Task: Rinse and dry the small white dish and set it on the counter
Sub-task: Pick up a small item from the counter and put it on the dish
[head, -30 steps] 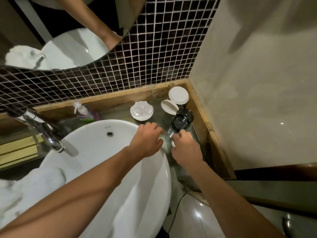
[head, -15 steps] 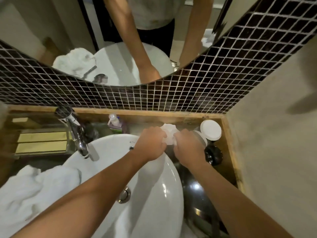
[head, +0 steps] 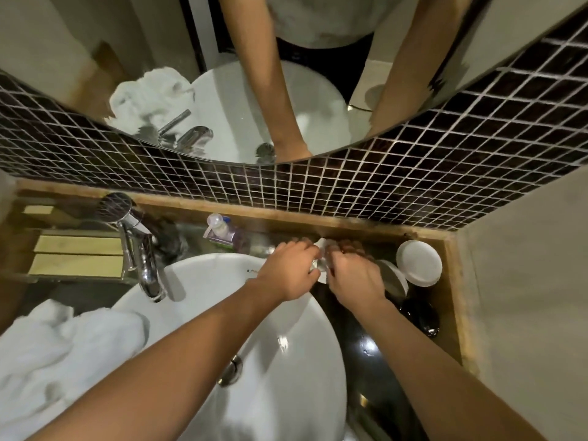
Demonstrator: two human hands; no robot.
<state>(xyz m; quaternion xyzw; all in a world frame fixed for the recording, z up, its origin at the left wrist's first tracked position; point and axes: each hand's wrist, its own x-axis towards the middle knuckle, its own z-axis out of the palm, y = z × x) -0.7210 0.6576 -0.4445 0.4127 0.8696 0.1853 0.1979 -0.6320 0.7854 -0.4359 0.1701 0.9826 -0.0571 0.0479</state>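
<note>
The small white dish [head: 322, 259] is almost hidden between my two hands, on the dark counter just behind the right rim of the white basin [head: 261, 361]. My left hand [head: 288, 268] curls over its left side and my right hand [head: 351, 275] covers its right side. Only a narrow white strip of the dish shows between my fingers. Both hands look closed around it, fingers bent. A crumpled white towel [head: 54, 354] lies at the basin's left.
A chrome tap [head: 140, 259] stands at the basin's back left. A pump bottle [head: 219, 229] stands by the wooden ledge. Two round white lids [head: 419, 263] and a dark glass [head: 420, 316] crowd the right corner. Tiled wall and mirror rise behind.
My view has tilted up toward the mirror. Both hands moved from the dark glass onto the small white dish farther back and closed around it.
</note>
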